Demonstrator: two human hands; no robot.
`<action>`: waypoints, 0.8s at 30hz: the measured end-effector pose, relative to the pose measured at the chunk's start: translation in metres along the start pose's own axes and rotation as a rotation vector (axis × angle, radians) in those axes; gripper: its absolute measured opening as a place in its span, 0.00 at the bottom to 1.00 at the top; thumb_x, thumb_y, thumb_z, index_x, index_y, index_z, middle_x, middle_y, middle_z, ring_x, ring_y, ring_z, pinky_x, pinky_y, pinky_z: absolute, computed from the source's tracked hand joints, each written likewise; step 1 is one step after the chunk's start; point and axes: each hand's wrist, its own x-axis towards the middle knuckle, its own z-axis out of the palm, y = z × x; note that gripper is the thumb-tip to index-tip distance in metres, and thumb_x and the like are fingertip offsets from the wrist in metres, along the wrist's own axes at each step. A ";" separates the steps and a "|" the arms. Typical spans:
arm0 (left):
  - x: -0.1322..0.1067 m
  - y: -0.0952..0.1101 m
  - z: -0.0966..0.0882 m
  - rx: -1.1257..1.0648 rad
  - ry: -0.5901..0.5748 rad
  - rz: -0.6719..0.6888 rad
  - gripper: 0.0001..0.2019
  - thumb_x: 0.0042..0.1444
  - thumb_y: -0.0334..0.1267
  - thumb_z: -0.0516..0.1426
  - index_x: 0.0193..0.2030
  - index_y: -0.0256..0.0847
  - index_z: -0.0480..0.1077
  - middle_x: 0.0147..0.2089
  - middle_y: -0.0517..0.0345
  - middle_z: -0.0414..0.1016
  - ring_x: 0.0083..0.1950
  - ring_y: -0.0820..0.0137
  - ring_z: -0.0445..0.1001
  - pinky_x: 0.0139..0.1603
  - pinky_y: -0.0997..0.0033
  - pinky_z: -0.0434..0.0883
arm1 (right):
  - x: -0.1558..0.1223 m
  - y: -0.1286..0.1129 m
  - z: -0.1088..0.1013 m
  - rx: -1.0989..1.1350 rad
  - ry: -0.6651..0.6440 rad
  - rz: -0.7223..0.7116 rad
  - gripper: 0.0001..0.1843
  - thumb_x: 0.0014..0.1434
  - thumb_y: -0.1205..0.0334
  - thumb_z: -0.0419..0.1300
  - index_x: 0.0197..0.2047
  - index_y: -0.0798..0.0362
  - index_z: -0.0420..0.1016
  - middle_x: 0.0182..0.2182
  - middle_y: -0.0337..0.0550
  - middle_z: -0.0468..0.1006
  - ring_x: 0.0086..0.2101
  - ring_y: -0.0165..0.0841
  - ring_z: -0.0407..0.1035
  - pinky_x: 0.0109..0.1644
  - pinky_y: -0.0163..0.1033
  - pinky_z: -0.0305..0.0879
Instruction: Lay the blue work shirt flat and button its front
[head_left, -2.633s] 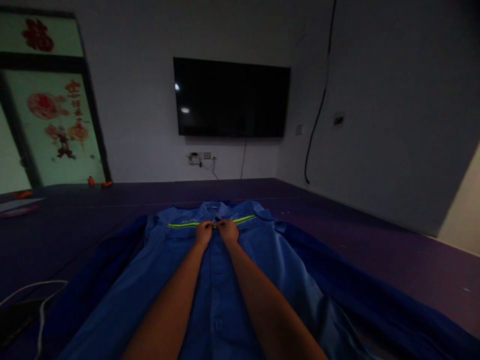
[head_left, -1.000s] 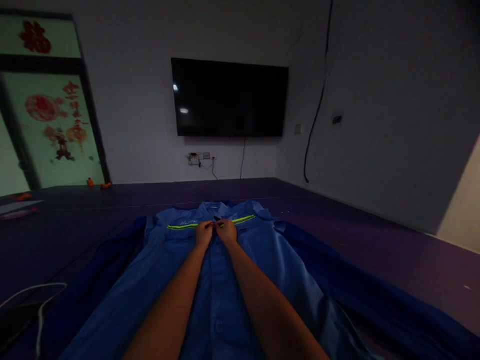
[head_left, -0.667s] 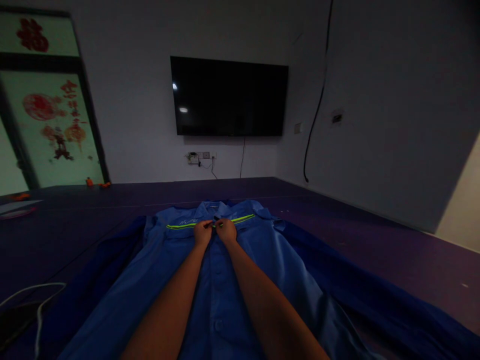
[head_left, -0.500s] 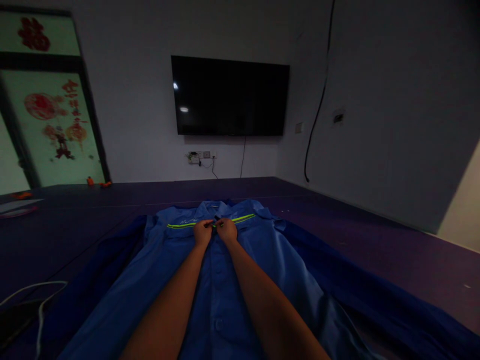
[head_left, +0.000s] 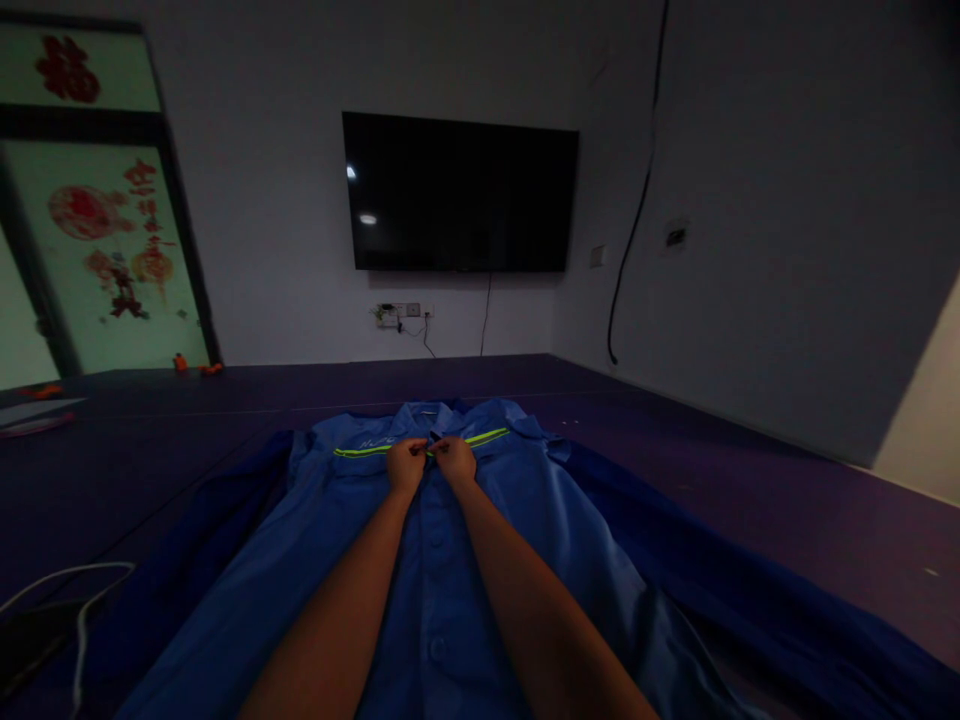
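A blue work jacket (head_left: 525, 530) with darker blue sleeves lies spread out before me, collar at the far end. A yellow-green stripe (head_left: 487, 437) crosses its chest. Both my arms reach over it to the front opening just below the collar. My left hand (head_left: 406, 465) pinches the jacket's front edge at the stripe. Right beside it, my right hand (head_left: 455, 462) is closed on the other side of the same edge. The fingertips nearly meet; the small spot between them is too dark to make out. Buttons (head_left: 438, 650) run down the placket below.
The jacket lies on a purple floor (head_left: 720, 470). A white cable (head_left: 82, 620) curls over a dark object at the lower left. Small orange things (head_left: 180, 362) stand by the door. A television (head_left: 461, 195) hangs on the far wall, and a black cable (head_left: 637, 210) dangles at the right.
Both hands stay at the same spot on the jacket front, with only a slight shift of the right hand and fingers. The jacket lies as before.
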 end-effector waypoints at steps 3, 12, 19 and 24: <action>0.000 0.001 0.000 0.027 -0.007 0.002 0.13 0.44 0.23 0.53 0.34 0.38 0.75 0.36 0.54 0.78 0.37 0.69 0.75 0.41 0.70 0.71 | 0.001 0.001 0.000 0.000 -0.005 0.003 0.08 0.52 0.61 0.57 0.34 0.46 0.77 0.31 0.37 0.78 0.34 0.29 0.71 0.35 0.28 0.61; -0.002 0.006 -0.003 0.098 -0.030 0.056 0.12 0.45 0.23 0.54 0.34 0.36 0.75 0.35 0.52 0.77 0.37 0.69 0.75 0.42 0.70 0.70 | 0.002 0.001 0.002 -0.016 -0.012 0.013 0.08 0.52 0.61 0.57 0.34 0.47 0.77 0.31 0.38 0.78 0.35 0.29 0.71 0.33 0.28 0.61; -0.003 0.008 -0.005 0.153 -0.068 0.078 0.12 0.45 0.24 0.54 0.35 0.38 0.75 0.36 0.53 0.77 0.37 0.69 0.75 0.42 0.71 0.70 | 0.004 0.002 0.004 -0.023 -0.016 0.013 0.08 0.51 0.58 0.58 0.34 0.47 0.77 0.31 0.40 0.78 0.35 0.30 0.72 0.34 0.28 0.61; -0.002 0.008 -0.004 0.153 -0.080 0.089 0.12 0.46 0.24 0.54 0.35 0.37 0.75 0.35 0.52 0.77 0.37 0.68 0.75 0.42 0.70 0.70 | 0.003 0.001 0.004 -0.024 -0.001 0.004 0.09 0.52 0.57 0.58 0.35 0.48 0.76 0.31 0.41 0.78 0.35 0.30 0.72 0.35 0.29 0.61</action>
